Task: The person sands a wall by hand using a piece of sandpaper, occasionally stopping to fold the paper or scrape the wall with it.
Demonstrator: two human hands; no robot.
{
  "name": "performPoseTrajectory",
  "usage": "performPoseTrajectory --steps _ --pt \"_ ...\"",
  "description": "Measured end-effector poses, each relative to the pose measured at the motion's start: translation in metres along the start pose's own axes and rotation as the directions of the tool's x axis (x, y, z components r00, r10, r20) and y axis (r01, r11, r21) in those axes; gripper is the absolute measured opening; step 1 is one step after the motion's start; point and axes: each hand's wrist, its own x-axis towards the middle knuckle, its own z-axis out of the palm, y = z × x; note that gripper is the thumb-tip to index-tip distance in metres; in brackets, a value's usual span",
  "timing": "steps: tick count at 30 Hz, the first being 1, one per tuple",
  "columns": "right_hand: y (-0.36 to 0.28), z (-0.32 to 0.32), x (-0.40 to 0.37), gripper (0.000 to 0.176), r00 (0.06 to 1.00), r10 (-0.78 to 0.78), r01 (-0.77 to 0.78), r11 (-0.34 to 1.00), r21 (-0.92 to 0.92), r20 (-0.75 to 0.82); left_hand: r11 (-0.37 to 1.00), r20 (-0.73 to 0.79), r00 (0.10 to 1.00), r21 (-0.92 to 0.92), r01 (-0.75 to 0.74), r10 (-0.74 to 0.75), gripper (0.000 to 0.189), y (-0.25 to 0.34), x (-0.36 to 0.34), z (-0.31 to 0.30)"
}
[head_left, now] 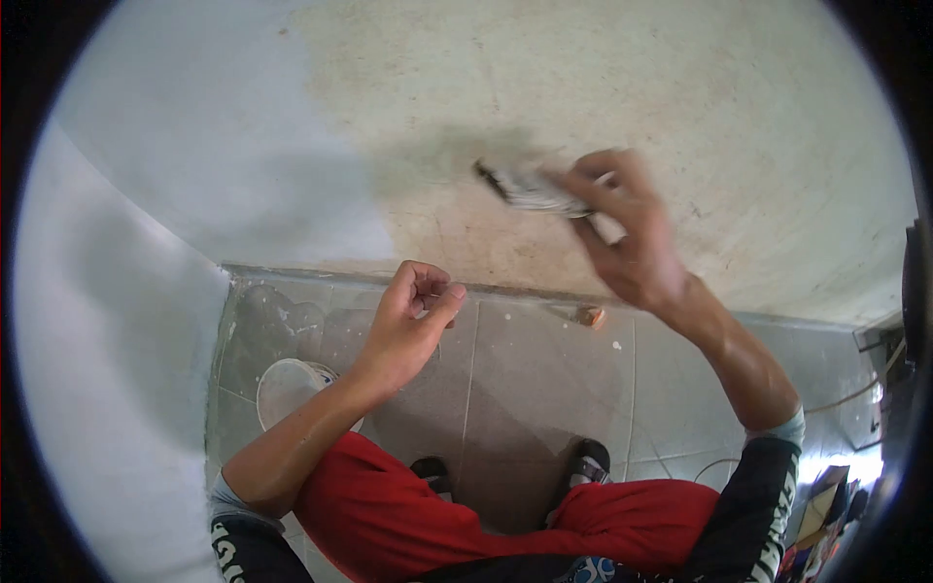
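- The right hand (627,228) is raised to the wall (583,78); its fingers (583,185) are pinched on a folded sheet (530,189), thumb below and the others over the top; the sheet lies flat against the wall's bare beige patch, just right of where the pale painted part ends.
- The sheet is blurred; it looks grey-white with a dark edge at its far left end, possibly sandpaper, though the view does not settle it.
- Handling, as a judgement: it is light and thin, and bends rather than breaks; it is likely rough on one face and so not slippery; a hold at the near edge with flat fingers spread across its back would keep it from buckling.
- The left hand (413,325) hangs free in front of the wall's foot; its fingers are curled into the palm with the thumb against the forefinger; nothing shows inside them.
- On the tiled floor (525,389) a white bucket (287,389) stands below the left forearm; a small orange object (590,315) lies against the foot of the wall.
- Red shorts (389,505) and dark sandals (588,462) show below.
- Writing: the black sleeves (768,515) bear white markings, too warped to read; no brand or label shows on the sheet or the bucket.
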Motion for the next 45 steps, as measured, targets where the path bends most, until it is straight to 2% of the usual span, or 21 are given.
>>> performPoseTrajectory --steps 2,3,5,6,8,9,12,14,16,18,20,22,26,28,30,32,36,39,41,43,45 --pt "0.003 -0.022 0.012 0.045 0.977 -0.139 0.085 0.950 -0.301 -0.160 1.000 -0.017 1.000 0.001 -0.012 0.012 0.018 0.001 0.000 0.000" --pt "0.010 -0.025 0.013 0.045 0.977 -0.156 0.108 0.949 -0.295 -0.143 1.000 -0.016 1.000 0.010 -0.015 0.015 0.018 0.000 -0.001 0.001" --pt "0.025 -0.025 0.009 0.047 0.916 -0.397 0.269 0.713 -0.648 -0.057 1.000 -0.015 1.000 0.012 -0.026 0.026 0.019 -0.004 0.001 0.001" --pt "0.033 -0.016 0.004 0.047 0.911 -0.410 0.290 0.710 -0.641 -0.043 0.999 0.003 0.999 0.037 -0.038 0.038 0.020 -0.005 0.001 0.002" --pt "0.048 0.010 -0.015 0.051 0.962 -0.221 0.266 0.601 -0.753 0.163 0.999 0.012 0.999 0.028 -0.042 0.042 0.021 -0.002 -0.001 0.003" --pt "0.050 0.014 -0.024 0.052 0.956 -0.144 0.295 0.455 -0.840 0.257 0.998 0.034 0.999 0.035 -0.044 0.042 0.022 0.000 -0.003 0.003" --pt "0.081 0.042 -0.053 0.056 0.978 -0.107 0.211 0.535 -0.818 0.181 1.000 0.044 0.999 -0.009 -0.030 0.030 0.025 0.008 -0.007 0.002" --pt "0.092 0.049 -0.060 0.064 0.969 -0.066 0.237 0.524 -0.818 0.238 0.999 0.029 0.999 -0.033 -0.021 0.022 0.026 0.014 -0.011 -0.001" --pt "0.089 0.060 -0.058 0.066 0.992 -0.030 0.115 0.608 -0.785 0.122 0.999 0.013 1.000 -0.040 -0.017 0.017 0.027 0.015 -0.013 -0.007" --pt "0.078 0.074 -0.044 0.068 0.994 -0.022 0.099 0.617 -0.781 0.108 0.998 0.003 0.999 -0.052 -0.040 0.040 0.028 0.015 -0.015 -0.015" --pt "0.056 0.086 -0.005 0.076 0.959 -0.132 0.279 0.572 -0.771 0.249 0.997 -0.005 0.999 -0.061 -0.042 0.041 0.027 0.009 -0.015 -0.022" --pt "0.026 0.113 0.038 0.087 0.921 -0.156 0.385 0.514 -0.767 0.357 0.998 0.010 0.999 -0.054 -0.032 0.032 0.027 0.008 -0.015 -0.027" --pt "-0.025 0.181 0.083 0.094 0.884 -0.242 0.465 0.361 -0.808 0.400 0.994 -0.005 1.000 -0.110 0.020 -0.021 0.022 0.011 -0.018 -0.026" --pt "-0.013 0.178 0.082 0.093 0.882 -0.212 0.471 0.403 -0.785 0.421 0.991 -0.017 0.999 -0.125 0.043 -0.045 0.021 0.012 -0.019 -0.030" --pt "0.000 0.165 0.063 0.091 0.844 -0.229 0.535 0.426 -0.730 0.485 0.984 0.062 0.998 -0.175 -0.021 0.032 0.020 0.012 -0.025 -0.031" --pt "0.023 0.125 0.025 0.090 0.835 -0.177 0.551 0.236 -0.801 0.522 0.984 0.058 0.998 -0.179 -0.022 0.032 0.021 0.020 -0.029 -0.030" --pt "0.092 0.079 -0.065 0.085 0.852 -0.109 0.509 0.402 -0.761 0.512 0.982 0.053 0.997 -0.183 -0.050 0.061 0.030 0.014 -0.026 -0.026" --pt "0.086 0.087 -0.062 0.085 0.888 -0.135 0.448 0.466 -0.763 0.439 0.994 0.063 0.995 -0.088 -0.070 0.076 0.026 0.012 -0.016 -0.024" --pt "0.061 0.114 -0.033 0.089 0.874 -0.087 0.454 0.498 -0.739 0.479 0.991 0.062 0.993 -0.098 -0.093 0.100 0.026 0.012 -0.008 -0.018" --pt "0.020 0.137 0.028 0.087 0.820 -0.208 0.563 0.458 -0.688 0.533 0.991 0.081 0.991 -0.086 -0.104 0.111 0.026 0.012 -0.001 -0.006" --pt "0.000 0.175 0.059 0.094 0.845 -0.236 0.532 0.444 -0.721 0.479 0.975 0.142 0.965 -0.012 -0.221 0.220 0.026 0.011 0.003 0.005"
